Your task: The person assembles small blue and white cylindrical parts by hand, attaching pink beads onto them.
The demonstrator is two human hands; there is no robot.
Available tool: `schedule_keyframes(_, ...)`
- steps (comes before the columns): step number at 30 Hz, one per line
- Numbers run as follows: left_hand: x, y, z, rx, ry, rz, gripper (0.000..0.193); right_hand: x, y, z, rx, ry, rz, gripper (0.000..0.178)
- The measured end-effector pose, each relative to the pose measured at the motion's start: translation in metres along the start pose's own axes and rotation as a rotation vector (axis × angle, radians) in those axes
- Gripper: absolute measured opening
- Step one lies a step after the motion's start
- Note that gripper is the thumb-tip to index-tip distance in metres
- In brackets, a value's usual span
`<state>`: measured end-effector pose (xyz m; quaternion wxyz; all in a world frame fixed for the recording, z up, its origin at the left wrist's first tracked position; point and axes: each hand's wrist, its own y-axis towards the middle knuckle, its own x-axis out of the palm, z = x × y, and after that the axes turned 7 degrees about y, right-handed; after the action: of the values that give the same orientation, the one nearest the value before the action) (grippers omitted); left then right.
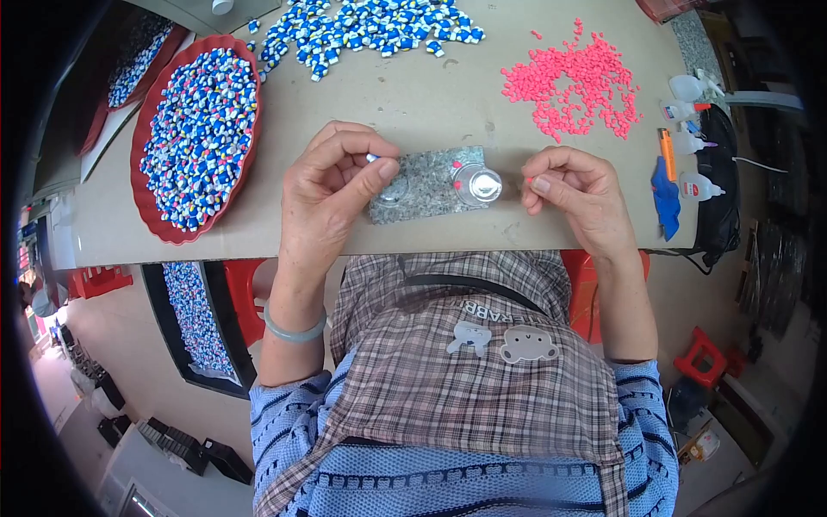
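My left hand (332, 177) pinches a small blue-and-white piece (372, 158) between thumb and fingertips, above the left end of a speckled grey stone slab (422, 185). On the slab's right end sits a small clear round container (479, 184) with a shiny silvery middle, and a few pink bits lie beside its left rim. To the right of the slab, my right hand (573, 194) is closed in a pinch. A tiny pink piece (528, 181) shows at its fingertips, partly hidden by them.
A red fluted tray (138, 159) heaped with blue-and-white pieces stands left. More such pieces (362, 34) are spread at the back. Loose pink pieces (573, 86) lie back right. Small glue bottles (699, 187), an orange-handled cutter (666, 146) and a blue item (665, 202) line the right edge.
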<state>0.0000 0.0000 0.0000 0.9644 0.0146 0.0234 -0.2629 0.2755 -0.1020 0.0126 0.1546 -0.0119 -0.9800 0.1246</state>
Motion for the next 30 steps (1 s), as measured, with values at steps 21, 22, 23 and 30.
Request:
schedule_keyframes(21,0.012,-0.002,0.006,-0.048,-0.115,-0.090,0.021,0.029,0.008,-0.030,0.070,-0.125,-0.006,0.024)
schedule_keyframes(22,0.012,-0.002,0.006,-0.044,-0.122,-0.082,0.021,0.030,0.008,-0.030,0.068,-0.144,0.001,0.025)
schedule_keyframes(23,0.012,-0.002,0.006,-0.041,-0.130,-0.073,0.022,0.031,0.008,-0.030,0.066,-0.163,0.007,0.026)
schedule_keyframes(30,0.012,-0.005,0.008,-0.067,-0.120,-0.092,0.023,0.035,0.008,-0.032,0.055,-0.227,0.031,0.026)
